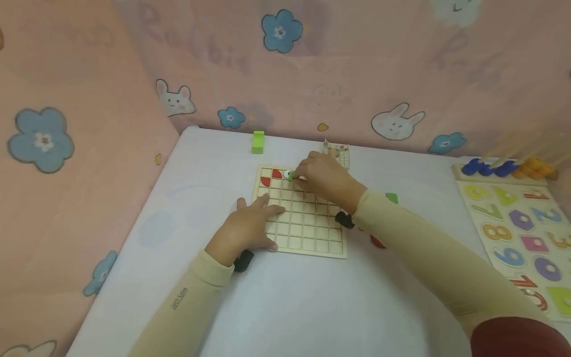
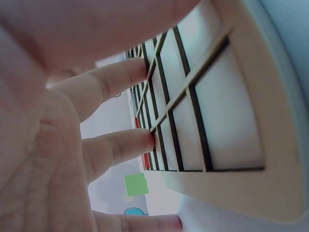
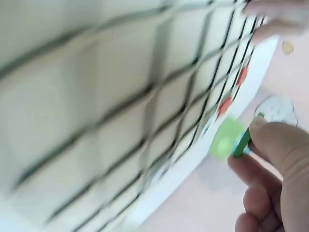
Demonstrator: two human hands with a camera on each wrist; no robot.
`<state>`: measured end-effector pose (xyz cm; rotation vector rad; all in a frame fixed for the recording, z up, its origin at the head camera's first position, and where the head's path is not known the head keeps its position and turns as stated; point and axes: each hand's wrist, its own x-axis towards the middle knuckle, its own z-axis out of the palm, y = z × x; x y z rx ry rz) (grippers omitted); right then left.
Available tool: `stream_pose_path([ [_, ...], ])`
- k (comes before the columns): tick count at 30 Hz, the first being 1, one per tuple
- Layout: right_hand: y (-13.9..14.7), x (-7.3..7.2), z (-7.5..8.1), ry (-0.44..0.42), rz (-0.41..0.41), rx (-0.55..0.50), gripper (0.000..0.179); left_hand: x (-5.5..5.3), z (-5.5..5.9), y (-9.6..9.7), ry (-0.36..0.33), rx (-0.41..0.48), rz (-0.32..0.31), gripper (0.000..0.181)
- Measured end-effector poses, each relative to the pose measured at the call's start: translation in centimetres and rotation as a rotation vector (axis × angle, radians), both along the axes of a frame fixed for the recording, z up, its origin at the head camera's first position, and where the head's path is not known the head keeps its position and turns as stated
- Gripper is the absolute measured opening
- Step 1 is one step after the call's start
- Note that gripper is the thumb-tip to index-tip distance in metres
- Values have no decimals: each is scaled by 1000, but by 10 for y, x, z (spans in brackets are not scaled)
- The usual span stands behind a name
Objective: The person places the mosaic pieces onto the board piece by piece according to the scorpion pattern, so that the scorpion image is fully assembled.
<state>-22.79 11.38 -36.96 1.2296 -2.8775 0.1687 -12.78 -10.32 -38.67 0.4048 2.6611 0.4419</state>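
A square wooden grid board [image 1: 322, 247] lies on the white table. Red quarter-round pieces [image 1: 265, 182] sit in cells at its far left corner, and beside them in the top row is a white piece with a black dot [image 1: 286, 174]. My right hand [image 1: 327, 178] reaches over the far edge, pinching a thin green tile [image 3: 243, 143] between thumb and forefinger, close above the top row. With fingers spread, my left hand [image 1: 245, 225] rests on the board's left side; two fingertips touch the grid in the left wrist view.
A light green block [image 1: 257, 143] stands behind the board. A folded pattern card [image 1: 339, 154] is at its far right. Loose green [image 1: 391, 198] and red [image 1: 377, 241] pieces lie by my right forearm. Farther right are a number-and-shape puzzle [image 1: 508, 213] and blue beads [image 1: 486, 168].
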Motion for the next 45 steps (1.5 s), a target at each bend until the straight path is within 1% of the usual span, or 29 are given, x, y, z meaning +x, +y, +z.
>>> stream_pose_path([
  [3, -23, 0, -6, 48, -2, 52, 10, 0, -1, 3, 6, -8, -14, 91],
  [6, -36, 0, -13, 84, -15, 115, 12, 0, -1, 6, 14, -15, -34, 90],
  [11, -42, 1, -20, 98, -31, 196, 14, 0, 3, 9, 9, -14, -54, 89],
  [15, -42, 4, -22, 103, -15, 187, 13, 0, 4, 10, 7, -23, -52, 89],
  [17, -42, 7, -22, 84, -16, 162, 12, 0, 5, 10, 8, -28, -52, 89],
  [21, -42, 11, -22, -10, -55, 111, 13, 0, 4, 9, 5, -31, -52, 89],
  [24, -44, 13, -21, -64, -83, 87, 14, 0, 4, 8, 2, -37, -52, 90],
  [27, -46, 11, -19, -104, -107, 96, 17, 0, 3, 7, 1, -33, -47, 90],
  [30, -48, 8, -15, -158, -151, 109, 23, 0, 3, 6, 2, -34, -47, 91],
  [33, -45, 6, -12, -201, -203, 64, 28, -1, 2, 4, 5, -30, -44, 91],
  [36, -33, 7, -9, -211, -238, -26, 33, -1, 2, 3, 6, -31, -41, 91],
  [38, -19, 10, -5, -201, -258, -85, 35, -1, 3, 3, 5, -30, -32, 92],
  [39, -10, 11, -3, -195, -268, -97, 36, -1, 4, 3, 4, -30, -26, 91],
  [41, 14, 15, -1, -182, -287, -122, 34, 0, 5, 3, -2, -27, -14, 91],
  [43, 43, 19, 1, -181, -328, -116, 31, 0, 5, 3, -7, -22, -3, 91],
  [45, 74, 25, 1, -187, -393, -95, 30, 1, 5, 2, -13, -19, 5, 91],
])
